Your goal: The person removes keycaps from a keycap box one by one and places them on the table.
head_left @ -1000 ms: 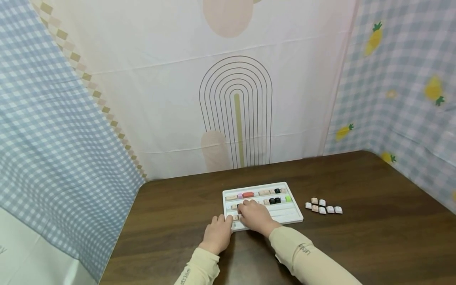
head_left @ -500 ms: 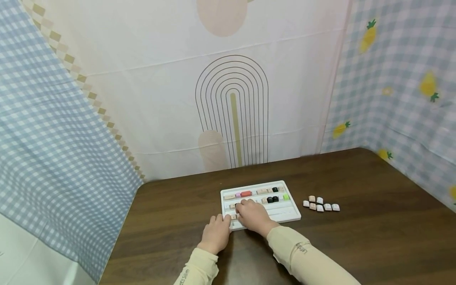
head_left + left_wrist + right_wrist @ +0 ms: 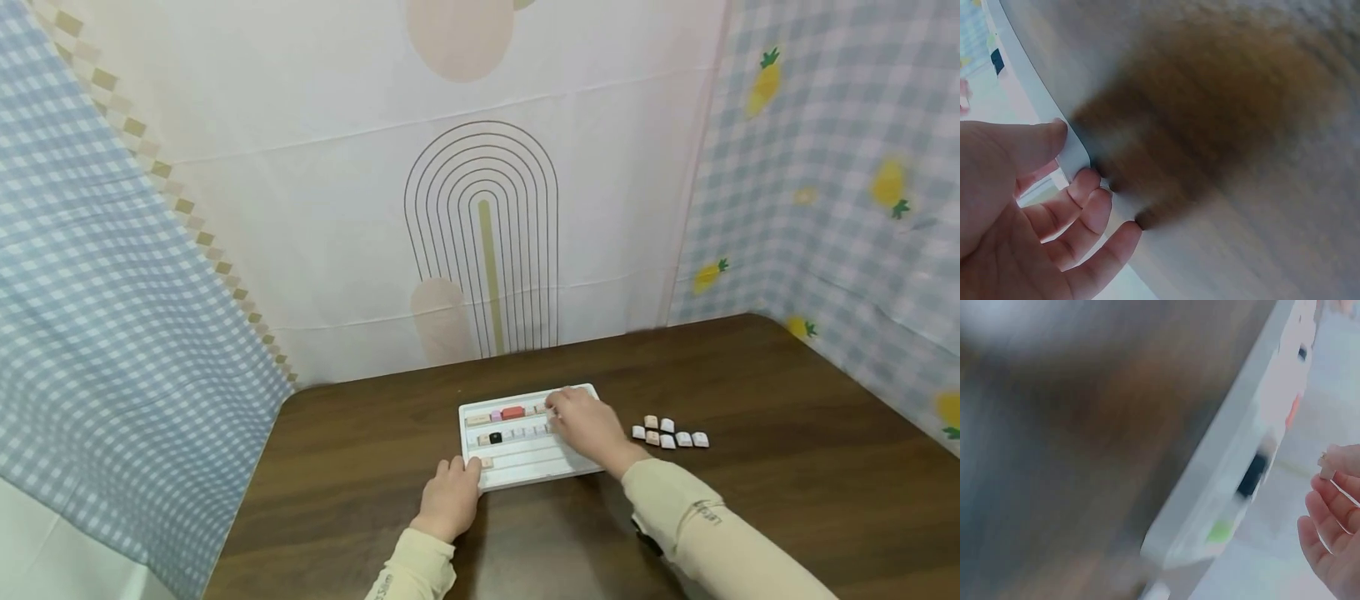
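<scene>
the left sleeve [image 3: 416, 558] bears dark lettering, cut short, that ends in "slim". past its cuff, the left hand [image 3: 447, 500] rests at the near left corner of the white tray [image 3: 525, 475]; the left wrist view shows it gripping that corner, thumb on the rim and a fingertip against the side, the other fingers bent below. the tray lies flat on the table [image 3: 337, 467] and holds keycaps in long rows. the back row runs from a wide beige keycap [image 3: 477, 420] to a purple keycap [image 3: 496, 416], a red keycap [image 3: 513, 412] and some pale ones. the middle row has a beige one, then a black keycap [image 3: 495, 437], then whitish pieces. nearer the front, a lone beige keycap [image 3: 487, 462] sits just beside the left thumb. the right hand [image 3: 588, 425] is over the tray's right part, pinching a small pale keycap [image 3: 1326, 469] between thumb and fingertips; whether this touches the tray i cannot tell. the right wrist view also shows a blurred bright green keycap [image 3: 1221, 531] at that end. right of the tray, seven loose keycaps [image 3: 667, 442], white and beige, lie together on the table. marks on the keycaps are too small to read. the lettering on the right sleeve [image 3: 735, 542] is blurred.
</scene>
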The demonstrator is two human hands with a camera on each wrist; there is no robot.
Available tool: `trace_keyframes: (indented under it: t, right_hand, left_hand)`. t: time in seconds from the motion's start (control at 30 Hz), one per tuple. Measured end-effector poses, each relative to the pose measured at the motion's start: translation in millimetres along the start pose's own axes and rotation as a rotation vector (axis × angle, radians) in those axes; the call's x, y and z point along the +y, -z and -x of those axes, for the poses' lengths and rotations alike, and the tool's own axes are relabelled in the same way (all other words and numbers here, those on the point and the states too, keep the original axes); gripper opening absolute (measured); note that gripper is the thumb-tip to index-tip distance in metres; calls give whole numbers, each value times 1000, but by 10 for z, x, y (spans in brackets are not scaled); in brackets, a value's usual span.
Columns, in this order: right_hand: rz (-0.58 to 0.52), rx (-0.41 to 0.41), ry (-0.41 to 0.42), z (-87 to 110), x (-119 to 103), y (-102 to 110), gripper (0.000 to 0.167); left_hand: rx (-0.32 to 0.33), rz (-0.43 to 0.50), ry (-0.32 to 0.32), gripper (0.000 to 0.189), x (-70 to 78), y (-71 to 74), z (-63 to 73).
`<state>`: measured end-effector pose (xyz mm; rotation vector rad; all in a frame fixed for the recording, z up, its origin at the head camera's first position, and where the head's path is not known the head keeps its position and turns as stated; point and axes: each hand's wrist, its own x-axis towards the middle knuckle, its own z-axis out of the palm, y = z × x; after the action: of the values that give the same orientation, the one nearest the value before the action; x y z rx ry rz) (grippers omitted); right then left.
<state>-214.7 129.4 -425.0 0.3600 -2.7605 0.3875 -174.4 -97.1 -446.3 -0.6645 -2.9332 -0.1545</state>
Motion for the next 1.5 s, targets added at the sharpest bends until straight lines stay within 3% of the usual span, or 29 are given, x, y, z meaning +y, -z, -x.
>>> trace_keyframes:
  t: [0.27,0.43,0.6,0.83,1.23,1.37,1.5]
  right_hand:
    - [-29,-23,-193,185,764,379,18]
    - [-40,-133,-293,366,1192,501,23]
    - [-63,-263,-367,543,1456,487,25]
    - [-94,-344,-396,631,1538,419,24]
    - [-91,-378,-387,554,1557,418,24]
    - [-94,-367,-370,560,1561,419,29]
    - [-82,-303,-346,515,1484,439,30]
  left_hand:
    - [11,-9,1,20,-17,-37,13]
    - [23,-16,-8,20,-25,-33,9]
    - [29,-21,-14,21,-34,-29,18]
    - [13,-25,-22,22,-19,-20,29]
    - [45,-34,-7,21,-17,-2,14]
    - [55,-42,-11,22,-17,-18,17]
    - [44,-38,-8,22,-15,-20,15]
